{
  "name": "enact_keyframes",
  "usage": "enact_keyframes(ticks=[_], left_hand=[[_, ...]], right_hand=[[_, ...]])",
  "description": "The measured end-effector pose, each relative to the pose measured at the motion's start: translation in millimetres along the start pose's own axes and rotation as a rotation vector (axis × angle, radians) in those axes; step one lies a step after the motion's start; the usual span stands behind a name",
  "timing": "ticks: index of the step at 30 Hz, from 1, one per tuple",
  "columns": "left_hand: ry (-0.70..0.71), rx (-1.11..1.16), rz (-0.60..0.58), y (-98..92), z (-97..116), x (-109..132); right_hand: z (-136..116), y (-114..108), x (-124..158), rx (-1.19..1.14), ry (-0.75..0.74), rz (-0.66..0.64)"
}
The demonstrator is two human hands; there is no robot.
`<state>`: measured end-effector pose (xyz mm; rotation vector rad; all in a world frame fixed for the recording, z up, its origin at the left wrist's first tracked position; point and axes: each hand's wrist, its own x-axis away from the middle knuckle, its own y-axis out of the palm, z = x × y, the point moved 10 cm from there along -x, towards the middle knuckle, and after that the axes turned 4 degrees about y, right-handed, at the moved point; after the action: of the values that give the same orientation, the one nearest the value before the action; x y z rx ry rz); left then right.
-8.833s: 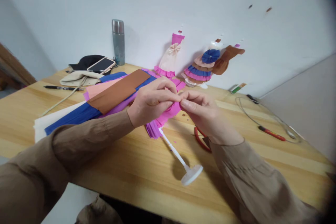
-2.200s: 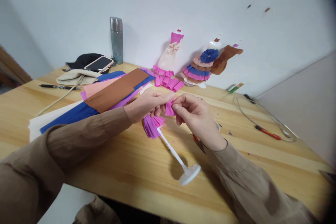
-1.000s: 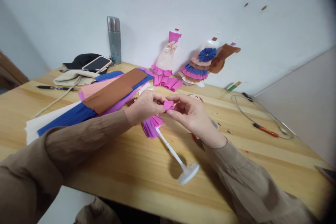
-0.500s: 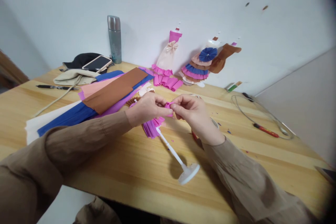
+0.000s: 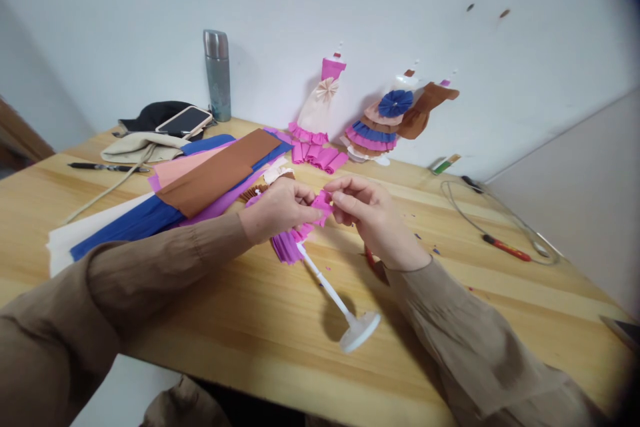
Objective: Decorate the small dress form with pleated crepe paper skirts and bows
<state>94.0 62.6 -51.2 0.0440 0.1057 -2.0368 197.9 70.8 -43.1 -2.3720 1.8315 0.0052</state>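
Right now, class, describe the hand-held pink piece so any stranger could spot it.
Start at the wooden table and find the left hand over its middle, facing the right hand. The pink piece sticks out of the left hand towards the right. Unlike the pink bundle lying farther back, it is small and held up.

Single view: head-worn camera, close above table (image 5: 210, 327), facing forward and down toward wall (image 5: 280, 7).

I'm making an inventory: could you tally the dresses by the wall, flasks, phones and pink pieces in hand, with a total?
Dresses by the wall: 3
Flask: 1
Phone: 1
Pink piece in the left hand: 1
Total: 6
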Motion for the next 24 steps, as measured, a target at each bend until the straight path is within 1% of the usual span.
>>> enact_keyframes(ticks=[3, 6, 8, 11, 13, 15, 17, 21, 24], left_hand=[[-0.019, 0.008, -0.004, -0.2, -3, 0], [-0.025, 0.006, 0.0, -1.6, -6, -1], [-0.017, -0.005, -0.008, -1.5, -6, -2], [0.033, -0.074, 0.024, -5.7, -2, -3], [0.06, -0.111, 0.037, -7.2, 1, -4], [0.064, -0.116, 0.027, -6.1, 2, -4], [0.057, -0.128, 0.029, -6.5, 0, -5], [0.069, -0.2, 0.054, -9.5, -1, -6], [0.123, -0.269, 0.029, -6.7, 4, -6]], right_hand=[[-5, 9, 2, 0.074, -0.018, -0.075], [-8, 14, 4, 0.133, -0.036, -0.092], [-7, 11, 3, 0.086, -0.039, -0.08], [-1, 1, 1, -0.056, -0.01, -0.057], [1, -5, 0, -0.072, -0.009, -0.028], [-1, -6, 0, -0.016, -0.043, -0.023], [-6, -1, 1, 0.059, -0.071, -0.044], [-11, 8, 2, 0.182, -0.058, -0.051], [-12, 8, 1, 0.228, -0.042, -0.05]])
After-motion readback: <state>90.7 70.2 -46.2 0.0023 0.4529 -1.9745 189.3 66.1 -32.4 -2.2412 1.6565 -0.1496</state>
